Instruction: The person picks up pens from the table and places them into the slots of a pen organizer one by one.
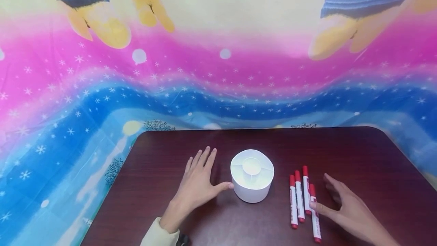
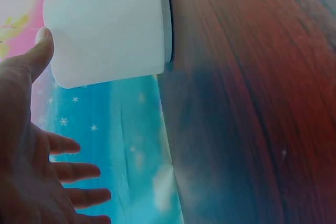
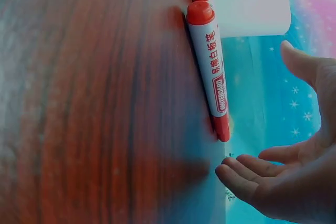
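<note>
A round white organizer (image 1: pixel 252 194) with a central cup and dividers stands on the table. My left hand (image 1: pixel 198 185) is spread to its left, the thumb tip at its wall; in the left wrist view that hand (image 2: pixel 37 166) is beside the white container (image 2: pixel 107 30). Several red-capped whiteboard markers (image 1: pixel 299 196) lie side by side to the container's right. Just right of them my right hand (image 1: pixel 355 212) has its thumb near the rightmost marker (image 1: pixel 315 219). The right wrist view shows a marker (image 3: pixel 210 66) and my right hand (image 3: pixel 294 177) with nothing between thumb and fingers.
The dark reddish-brown table (image 1: pixel 164 143) has rounded far corners. Behind it hangs a colourful cloth (image 1: pixel 191 67) with snowflakes and cartoon figures. A light sleeve (image 1: pixel 158 234) and a dark wristband (image 1: pixel 183 240) are on my left arm.
</note>
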A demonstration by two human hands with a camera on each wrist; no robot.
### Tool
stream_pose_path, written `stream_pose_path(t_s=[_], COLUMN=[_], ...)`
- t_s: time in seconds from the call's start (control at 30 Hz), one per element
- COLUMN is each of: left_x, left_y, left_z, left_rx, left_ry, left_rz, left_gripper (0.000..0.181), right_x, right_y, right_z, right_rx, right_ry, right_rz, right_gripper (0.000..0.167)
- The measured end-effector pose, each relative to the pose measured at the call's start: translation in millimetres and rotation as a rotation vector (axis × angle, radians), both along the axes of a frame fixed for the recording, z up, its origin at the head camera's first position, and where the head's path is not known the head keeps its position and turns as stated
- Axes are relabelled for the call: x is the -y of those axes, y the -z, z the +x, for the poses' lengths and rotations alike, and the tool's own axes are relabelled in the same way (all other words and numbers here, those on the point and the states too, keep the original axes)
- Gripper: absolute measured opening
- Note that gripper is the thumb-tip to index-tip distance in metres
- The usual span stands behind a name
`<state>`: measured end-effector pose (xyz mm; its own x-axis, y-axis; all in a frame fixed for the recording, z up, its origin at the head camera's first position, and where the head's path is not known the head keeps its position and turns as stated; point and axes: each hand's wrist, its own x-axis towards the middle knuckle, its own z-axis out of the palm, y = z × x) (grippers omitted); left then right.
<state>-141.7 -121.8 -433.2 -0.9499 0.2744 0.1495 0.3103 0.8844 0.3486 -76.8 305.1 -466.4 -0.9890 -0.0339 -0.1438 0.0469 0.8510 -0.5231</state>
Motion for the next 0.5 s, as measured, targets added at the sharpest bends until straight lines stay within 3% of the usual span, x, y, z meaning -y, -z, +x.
stream_pose_path(t_s=[0.2, 0.33, 0.5], left_x=[-6.5, -10.2, -13.2], left_y=[-0.6, -0.7, 2.4], left_z=[-3.4, -5.5, -9.4], left_rx=[0.009, 0.092, 0.159], left_ry=[0.074, 0.115, 0.149], left_rz=[0.082, 0.182, 0.248], left_gripper=[0.119, 0.115, 0.111], right_x=[1.4, 4.5, 6.0], right_y=[-0.9, -2.2, -0.8], right_z=[0.2, -2.5, -2.1], right_rx=[0.033, 0.106, 0.124], right_ry=[0.055, 0.103, 0.117], right_rz=[-0.075, -0.093, -0.125], right_gripper=[0.109, 0.107, 0.097])
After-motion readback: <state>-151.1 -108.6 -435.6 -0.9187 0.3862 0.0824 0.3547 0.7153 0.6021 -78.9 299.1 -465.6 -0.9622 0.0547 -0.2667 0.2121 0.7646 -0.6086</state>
